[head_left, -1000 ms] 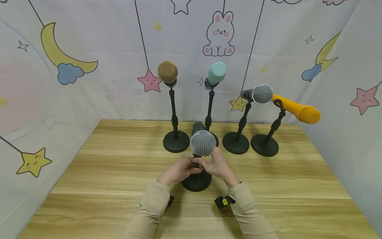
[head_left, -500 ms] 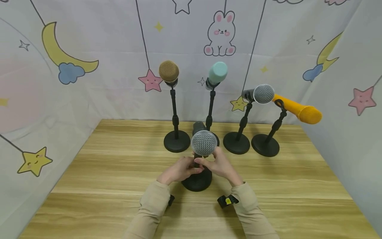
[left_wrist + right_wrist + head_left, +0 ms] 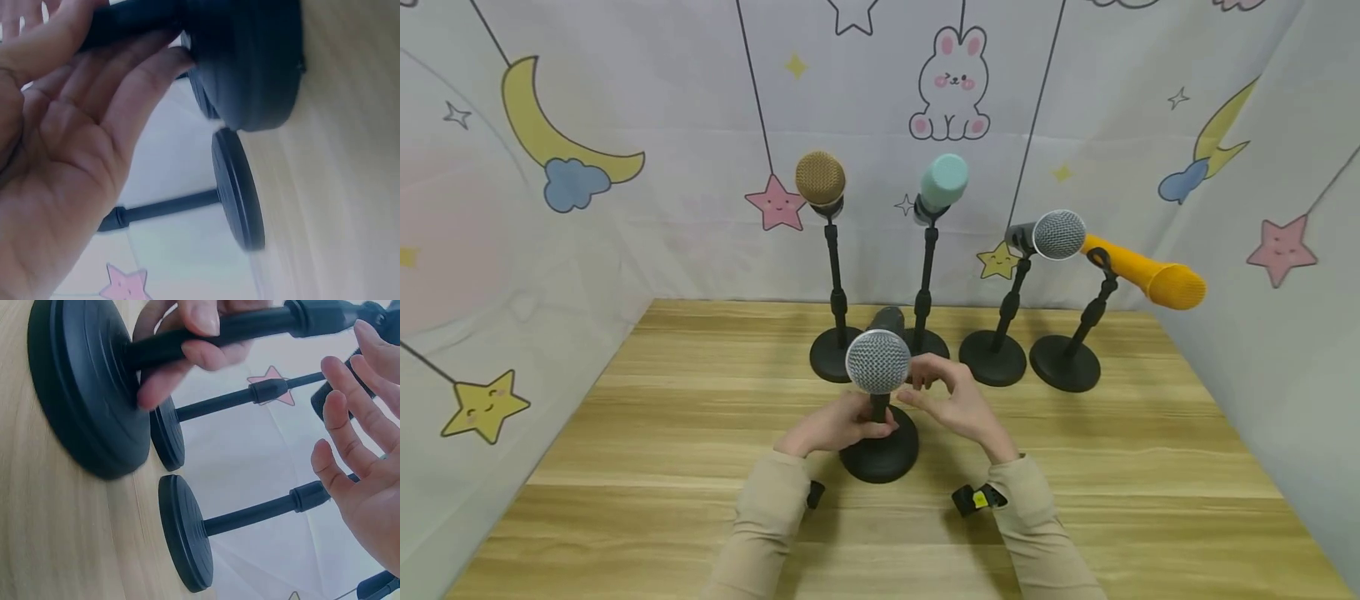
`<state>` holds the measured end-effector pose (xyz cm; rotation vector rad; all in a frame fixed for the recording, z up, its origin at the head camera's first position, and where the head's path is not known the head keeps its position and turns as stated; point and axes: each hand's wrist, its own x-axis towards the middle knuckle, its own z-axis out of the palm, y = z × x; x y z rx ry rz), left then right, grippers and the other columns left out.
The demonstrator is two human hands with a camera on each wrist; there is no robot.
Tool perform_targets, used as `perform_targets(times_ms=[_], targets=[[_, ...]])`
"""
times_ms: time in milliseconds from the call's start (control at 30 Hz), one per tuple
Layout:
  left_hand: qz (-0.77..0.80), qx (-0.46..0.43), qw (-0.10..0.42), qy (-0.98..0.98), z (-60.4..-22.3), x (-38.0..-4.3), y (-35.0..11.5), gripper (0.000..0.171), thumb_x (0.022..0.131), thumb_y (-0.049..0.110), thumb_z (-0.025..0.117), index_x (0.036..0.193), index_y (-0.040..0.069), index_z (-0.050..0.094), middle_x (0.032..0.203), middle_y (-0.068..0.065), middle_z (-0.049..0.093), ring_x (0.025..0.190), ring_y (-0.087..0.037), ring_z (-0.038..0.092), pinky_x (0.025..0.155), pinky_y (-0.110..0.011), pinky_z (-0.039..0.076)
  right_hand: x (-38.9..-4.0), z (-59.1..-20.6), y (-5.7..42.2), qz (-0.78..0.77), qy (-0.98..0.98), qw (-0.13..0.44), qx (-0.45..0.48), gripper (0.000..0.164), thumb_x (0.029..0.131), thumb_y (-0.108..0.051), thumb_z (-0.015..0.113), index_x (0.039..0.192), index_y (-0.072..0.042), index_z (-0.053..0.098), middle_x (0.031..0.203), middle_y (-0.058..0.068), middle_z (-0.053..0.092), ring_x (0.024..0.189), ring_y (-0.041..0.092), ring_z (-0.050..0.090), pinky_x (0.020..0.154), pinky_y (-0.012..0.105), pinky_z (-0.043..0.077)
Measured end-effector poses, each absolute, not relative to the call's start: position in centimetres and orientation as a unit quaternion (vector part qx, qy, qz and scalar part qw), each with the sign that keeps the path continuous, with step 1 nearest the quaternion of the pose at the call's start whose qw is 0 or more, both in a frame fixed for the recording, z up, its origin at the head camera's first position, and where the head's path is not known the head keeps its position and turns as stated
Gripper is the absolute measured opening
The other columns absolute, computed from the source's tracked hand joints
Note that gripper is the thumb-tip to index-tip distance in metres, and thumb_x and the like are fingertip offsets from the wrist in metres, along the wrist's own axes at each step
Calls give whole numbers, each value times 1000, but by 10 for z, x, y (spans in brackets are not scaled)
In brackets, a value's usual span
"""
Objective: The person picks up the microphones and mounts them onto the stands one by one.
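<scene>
A black microphone with a silver mesh head [image 3: 878,361] sits tilted on a short desk stand, whose round black base [image 3: 880,458] is near the middle of the wooden table [image 3: 700,517]. My left hand [image 3: 835,425] grips the stand's pole [image 3: 262,325] low down, just above the base, thumb in front and fingers behind. To the right of the pole, my right hand [image 3: 955,400] is apart from it. Its fingers are loosely bent with nothing between them, as the right wrist view shows [image 3: 369,450] beside the upper pole.
Behind stand several more microphones on black stands: gold-headed [image 3: 820,178], mint [image 3: 944,182], silver-headed [image 3: 1060,234] and orange [image 3: 1150,271]. The mint one's base [image 3: 928,343] is partly hidden by the front microphone. A printed cloth backdrop [image 3: 700,225] rises behind the table.
My right hand has let go of the front stand and opened. My left hand has shifted slightly left, carrying the stand and its microphone along.
</scene>
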<state>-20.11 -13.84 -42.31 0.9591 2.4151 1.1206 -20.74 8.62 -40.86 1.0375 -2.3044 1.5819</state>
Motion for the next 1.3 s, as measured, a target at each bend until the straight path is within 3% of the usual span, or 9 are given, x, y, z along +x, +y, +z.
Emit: perform_targets(times_ms=[233,500,733,1100,1300], targets=[[427,326,179,824,-421,-201,-158,34,98,10,65,126,-5,52,115,-18,73,111,-29,70,101,-43,53,-208,-409,87,531,-763,77,361,24,90,0,72,113,-7,69,101,13,75,79,9,57,74,32,49],[428,302,196,829,-416,-199,-178,22,97,13,67,114,-2,65,117,-18,74,115,-32,69,103,-43,51,-208,-408,88,533,-763,68,360,24,91,0,72,113,-8,70,100,14,75,79,9,56,75,32,48],[402,283,197,848,-415,-200,-194,22,98,15,66,113,0,71,120,-16,74,117,-31,67,102,-38,50,-208,-409,90,531,-764,70,361,21,92,-6,72,114,-7,70,100,16,75,79,11,56,75,29,48],[384,277,152,868,-418,-202,-218,21,97,13,66,110,-2,73,116,-18,75,113,-34,69,99,-39,54,-210,-410,92,530,-764,70,361,21,93,-6,71,114,-7,70,99,16,74,78,11,56,75,26,47],[391,273,102,873,-418,-200,-227,20,97,9,65,108,-6,73,110,-20,76,108,-36,71,91,-27,55,-209,-408,93,527,-771,65,352,22,92,-5,72,114,-8,70,100,13,75,79,11,56,75,26,46]])
